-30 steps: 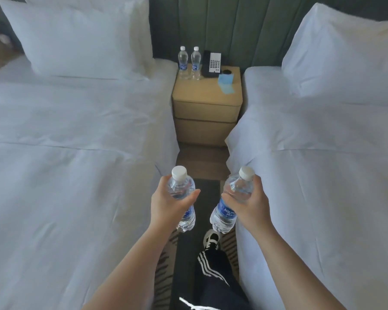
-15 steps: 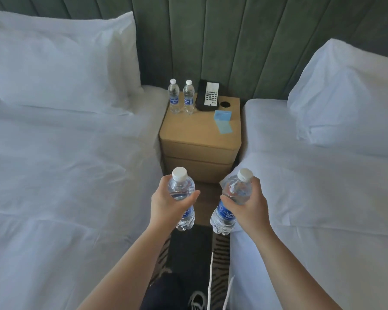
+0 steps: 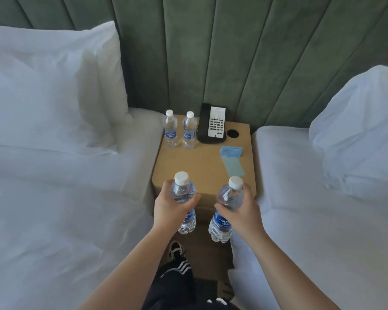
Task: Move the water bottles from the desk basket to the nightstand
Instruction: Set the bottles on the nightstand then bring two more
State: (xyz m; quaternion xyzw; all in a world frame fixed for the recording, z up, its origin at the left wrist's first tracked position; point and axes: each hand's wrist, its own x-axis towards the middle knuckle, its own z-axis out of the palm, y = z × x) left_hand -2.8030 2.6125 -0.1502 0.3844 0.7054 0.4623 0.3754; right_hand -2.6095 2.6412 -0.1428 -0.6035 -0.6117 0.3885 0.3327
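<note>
**Both bottles upright at the nightstand's front edge**

Fingers (image 3: 192, 199) of the left hand (image 3: 170, 209) wrap the shoulder of one water bottle (image 3: 184, 198), and the right hand (image 3: 242, 212) is closed in the same way round a second water bottle (image 3: 225, 211). Each bottle is held cap up, its long axis close to vertical, the right one tilted a little with its cap leaning away from the person.

Both are carried in the air just short of the nightstand (image 3: 195, 166), in front of its near edge, with their bases hanging lower than the top surface as seen from here. So the open top lies ahead and upward of both hands. The left-hand bottle lines up with the front left corner, the right-hand one with the front right part of the edge; neither hand looks clearly nearer.

Two more bottles (image 3: 179, 130) already stand side by side at the back left corner, just beside a telephone (image 3: 212, 124) against the back edge. A blue card (image 3: 232, 161) lies along the right edge, so the bare wood at front left and centre seems the freest landing place, judged from here.
</note>
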